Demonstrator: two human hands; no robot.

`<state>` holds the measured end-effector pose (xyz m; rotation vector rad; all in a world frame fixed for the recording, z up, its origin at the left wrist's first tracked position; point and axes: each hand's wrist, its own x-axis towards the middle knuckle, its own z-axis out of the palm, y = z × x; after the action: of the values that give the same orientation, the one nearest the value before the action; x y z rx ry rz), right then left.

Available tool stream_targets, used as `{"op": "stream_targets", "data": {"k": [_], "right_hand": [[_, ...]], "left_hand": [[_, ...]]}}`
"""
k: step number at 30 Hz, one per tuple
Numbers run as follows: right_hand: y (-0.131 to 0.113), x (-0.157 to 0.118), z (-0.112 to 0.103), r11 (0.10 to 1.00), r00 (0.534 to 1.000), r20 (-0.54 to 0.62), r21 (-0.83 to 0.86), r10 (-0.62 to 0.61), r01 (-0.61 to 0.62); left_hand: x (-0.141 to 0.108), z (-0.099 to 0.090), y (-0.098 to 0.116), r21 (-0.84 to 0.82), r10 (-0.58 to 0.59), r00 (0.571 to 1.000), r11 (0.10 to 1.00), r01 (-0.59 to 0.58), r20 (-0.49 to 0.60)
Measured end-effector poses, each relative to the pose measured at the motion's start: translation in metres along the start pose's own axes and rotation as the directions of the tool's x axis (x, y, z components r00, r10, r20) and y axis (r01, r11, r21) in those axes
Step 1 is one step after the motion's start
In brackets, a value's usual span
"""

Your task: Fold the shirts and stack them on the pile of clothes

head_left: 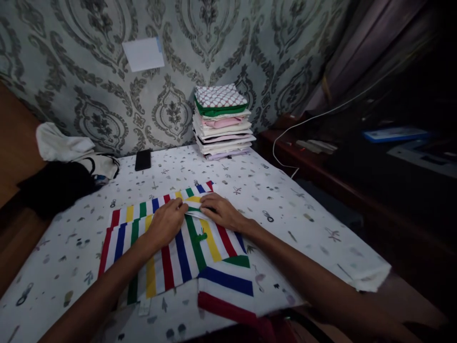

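Note:
A shirt (pixel 182 252) with red, blue, green, yellow and white stripes lies partly folded on the patterned white bedsheet (pixel 300 267). A small green emblem shows on its front, and one sleeve (pixel 224 286) points toward me. My left hand (pixel 167 221) is closed on the shirt near its top middle, fingertips pinching the cloth. Close to its right, my right hand (pixel 221 211) grips the same area, with its fingers bent over the fabric. White inner cloth shows between the two hands. Some fingertips are hidden.
A tall stack of folded clothes (pixel 223 124) stands against the patterned wall. A black phone (pixel 143 160) lies left of it. Rumpled white cloth (pixel 62 143) and black cloth (pixel 59 188) lie at the left. On the right, a white cable (pixel 314 117) crosses a dark table.

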<state>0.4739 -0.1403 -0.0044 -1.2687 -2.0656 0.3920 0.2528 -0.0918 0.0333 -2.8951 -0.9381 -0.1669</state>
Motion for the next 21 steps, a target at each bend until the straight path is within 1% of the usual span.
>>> {"op": "stream_targets", "data": {"k": [2, 4, 6, 7, 8, 9, 11, 12, 14, 16, 18, 21], "right_hand": [[0.000, -0.001, -0.003, 0.996, 0.999, -0.010, 0.083, 0.032, -0.031], [0.001, -0.001, -0.009, 0.976, 0.988, -0.061, 0.176, 0.141, -0.129], [0.004, 0.004, -0.017, 0.940, 0.946, -0.153, 0.239, 0.285, -0.245], [0.006, 0.008, -0.021, 0.925, 0.922, -0.195, 0.251, 0.335, -0.284], [0.008, 0.013, -0.023, 0.921, 0.908, -0.221, 0.244, 0.357, -0.302], [0.009, 0.018, -0.024, 0.928, 0.908, -0.229, 0.219, 0.350, -0.303], [0.013, 0.028, -0.020, 0.956, 0.941, -0.180, 0.108, 0.288, -0.273], [0.015, 0.032, -0.016, 0.968, 0.960, -0.128, 0.023, 0.250, -0.250], [0.020, 0.034, -0.005, 0.966, 0.981, -0.002, -0.170, 0.196, -0.194], [0.027, 0.030, 0.005, 0.932, 0.978, 0.095, -0.333, 0.184, -0.143], [0.034, 0.025, 0.011, 0.897, 0.973, 0.133, -0.425, 0.191, -0.118], [0.041, 0.023, 0.013, 0.877, 0.967, 0.148, -0.467, 0.206, -0.115]], "left_hand": [[-0.004, -0.001, -0.002, -0.020, 0.021, 1.000, 1.000, -0.021, 0.012], [-0.006, -0.003, -0.005, -0.088, 0.029, 0.999, 0.996, -0.028, 0.017], [-0.007, -0.006, -0.007, -0.190, 0.012, 1.000, 0.982, -0.011, 0.005], [-0.006, -0.007, -0.008, -0.243, -0.001, 1.000, 0.970, -0.002, -0.014], [-0.005, -0.007, -0.009, -0.291, -0.013, 0.999, 0.957, 0.000, -0.040], [-0.003, -0.006, -0.009, -0.329, -0.020, 0.997, 0.944, -0.004, -0.070], [0.001, 0.001, -0.007, -0.366, -0.016, 0.994, 0.930, -0.026, -0.109], [0.003, 0.007, -0.004, -0.365, 0.001, 0.995, 0.930, -0.037, -0.097], [0.005, 0.020, 0.001, -0.330, 0.056, 0.998, 0.942, -0.055, -0.008], [0.005, 0.032, 0.005, -0.286, 0.103, 0.989, 0.956, -0.070, 0.102], [0.003, 0.036, 0.008, -0.275, 0.126, 0.977, 0.958, -0.075, 0.172], [-0.003, 0.028, 0.005, -0.340, 0.149, 0.965, 0.938, -0.068, 0.218]]}}
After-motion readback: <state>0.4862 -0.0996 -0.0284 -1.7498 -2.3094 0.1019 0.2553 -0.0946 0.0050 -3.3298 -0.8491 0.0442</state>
